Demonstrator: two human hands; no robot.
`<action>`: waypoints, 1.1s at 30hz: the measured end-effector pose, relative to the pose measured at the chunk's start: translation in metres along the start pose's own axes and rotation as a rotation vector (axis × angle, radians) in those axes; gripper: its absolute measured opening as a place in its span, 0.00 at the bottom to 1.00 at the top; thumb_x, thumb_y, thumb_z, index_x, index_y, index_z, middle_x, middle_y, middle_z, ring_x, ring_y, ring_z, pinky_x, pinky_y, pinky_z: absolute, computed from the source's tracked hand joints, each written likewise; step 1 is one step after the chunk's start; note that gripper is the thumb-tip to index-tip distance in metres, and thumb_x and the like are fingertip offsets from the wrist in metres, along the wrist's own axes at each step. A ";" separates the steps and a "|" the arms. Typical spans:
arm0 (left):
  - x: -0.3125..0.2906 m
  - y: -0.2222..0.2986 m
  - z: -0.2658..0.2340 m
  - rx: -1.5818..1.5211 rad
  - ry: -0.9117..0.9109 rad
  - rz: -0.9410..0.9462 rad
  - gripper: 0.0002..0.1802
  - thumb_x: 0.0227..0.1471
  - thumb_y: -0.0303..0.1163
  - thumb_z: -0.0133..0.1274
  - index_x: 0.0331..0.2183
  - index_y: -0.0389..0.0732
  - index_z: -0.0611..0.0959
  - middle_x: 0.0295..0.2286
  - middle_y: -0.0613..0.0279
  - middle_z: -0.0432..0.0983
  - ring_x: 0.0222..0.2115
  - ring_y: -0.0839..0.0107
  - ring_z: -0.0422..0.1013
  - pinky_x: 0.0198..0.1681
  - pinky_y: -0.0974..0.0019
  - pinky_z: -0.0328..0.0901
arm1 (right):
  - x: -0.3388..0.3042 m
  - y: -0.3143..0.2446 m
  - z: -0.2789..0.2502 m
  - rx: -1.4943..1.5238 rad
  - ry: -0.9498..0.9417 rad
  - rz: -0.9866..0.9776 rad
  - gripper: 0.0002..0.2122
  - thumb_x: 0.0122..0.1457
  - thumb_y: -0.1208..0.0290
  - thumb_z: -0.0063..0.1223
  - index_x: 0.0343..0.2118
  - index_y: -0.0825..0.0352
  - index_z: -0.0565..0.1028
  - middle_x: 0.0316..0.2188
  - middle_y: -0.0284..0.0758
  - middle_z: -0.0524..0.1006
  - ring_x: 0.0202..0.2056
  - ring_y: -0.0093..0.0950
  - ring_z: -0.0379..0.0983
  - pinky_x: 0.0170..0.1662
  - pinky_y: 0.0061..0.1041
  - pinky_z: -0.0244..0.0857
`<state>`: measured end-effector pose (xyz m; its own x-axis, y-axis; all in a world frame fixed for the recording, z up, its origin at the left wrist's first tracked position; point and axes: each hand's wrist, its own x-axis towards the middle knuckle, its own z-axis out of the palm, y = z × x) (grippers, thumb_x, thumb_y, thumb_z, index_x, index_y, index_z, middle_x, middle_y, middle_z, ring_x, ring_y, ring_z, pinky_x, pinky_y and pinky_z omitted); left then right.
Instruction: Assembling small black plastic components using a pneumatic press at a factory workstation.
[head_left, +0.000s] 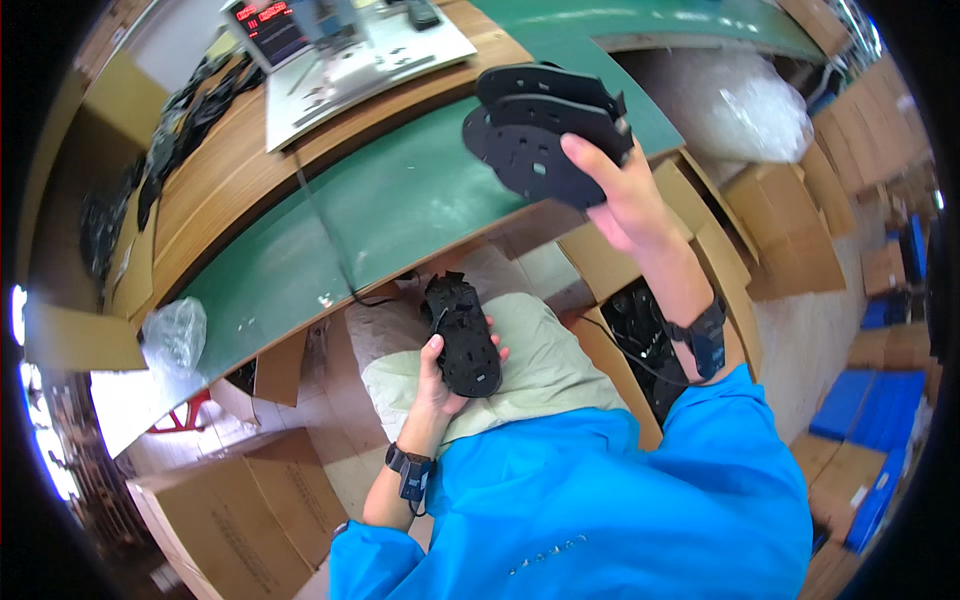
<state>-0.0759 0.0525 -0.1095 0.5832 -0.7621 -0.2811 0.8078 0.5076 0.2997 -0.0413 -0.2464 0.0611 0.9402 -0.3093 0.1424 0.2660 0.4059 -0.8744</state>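
Note:
My right hand [628, 200] is raised over the green table [400, 205], its thumb pressed on a stack of several flat black perforated plates [535, 150] with rounded ends. They fan apart at the left. Low over my lap, my left hand [435, 385] is wrapped round a long black piece [467, 345], rounded at the near end and dotted with small holes. Ragged tabs and a thin strand show at its far end. The fingertips come round its right side. Both forearms wear a dark strapped device.
A machine with a red-lit display [268, 28] stands on a white board [375, 75] at the back left. An open carton [610, 375] with black parts stands right of my lap. A closed carton [245, 510] lies lower left, clear plastic [735, 105] back right, blue boxes [868, 408] far right.

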 end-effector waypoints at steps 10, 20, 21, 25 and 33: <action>0.062 0.007 0.062 0.525 -0.231 -0.415 0.52 0.51 0.52 0.67 0.66 0.31 0.64 0.55 0.41 0.72 0.49 0.51 0.79 0.56 0.38 0.75 | -0.211 0.027 -0.146 0.218 0.719 0.045 0.21 0.69 0.72 0.59 0.63 0.65 0.71 0.57 0.38 0.78 0.55 0.33 0.78 0.58 0.38 0.75; 0.211 -0.135 0.116 1.044 -0.326 -0.873 0.35 0.63 0.44 0.61 0.64 0.43 0.67 0.45 0.50 0.81 0.44 0.59 0.82 0.45 0.54 0.81 | -0.384 0.088 -0.303 0.223 1.590 0.095 0.32 0.66 0.64 0.63 0.69 0.47 0.60 0.66 0.31 0.69 0.64 0.39 0.70 0.65 0.66 0.58; 0.217 -0.153 0.113 1.052 -0.330 -0.888 0.35 0.63 0.44 0.61 0.64 0.43 0.67 0.45 0.50 0.81 0.44 0.59 0.82 0.45 0.54 0.81 | -0.392 0.093 -0.307 0.234 1.604 0.091 0.32 0.66 0.64 0.63 0.69 0.47 0.60 0.66 0.31 0.69 0.64 0.39 0.70 0.65 0.66 0.58; 0.235 -0.209 0.105 1.090 -0.312 -0.932 0.37 0.64 0.46 0.61 0.65 0.46 0.65 0.45 0.52 0.79 0.44 0.60 0.80 0.45 0.52 0.80 | -0.415 0.099 -0.314 0.376 1.619 0.114 0.36 0.66 0.66 0.59 0.73 0.47 0.52 0.69 0.34 0.66 0.66 0.40 0.67 0.66 0.68 0.56; 0.241 -0.262 0.087 0.872 -0.005 -0.962 0.39 0.64 0.53 0.57 0.65 0.42 0.65 0.56 0.48 0.69 0.49 0.51 0.75 0.56 0.45 0.75 | -0.441 0.106 -0.326 0.467 1.629 -0.138 0.41 0.68 0.67 0.55 0.77 0.54 0.41 0.73 0.55 0.50 0.70 0.52 0.57 0.68 0.56 0.63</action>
<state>-0.1547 -0.2993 -0.1768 -0.1978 -0.6749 -0.7109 0.5772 -0.6664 0.4720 -0.4968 -0.3478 -0.2458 -0.1910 -0.7374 -0.6479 0.6356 0.4100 -0.6541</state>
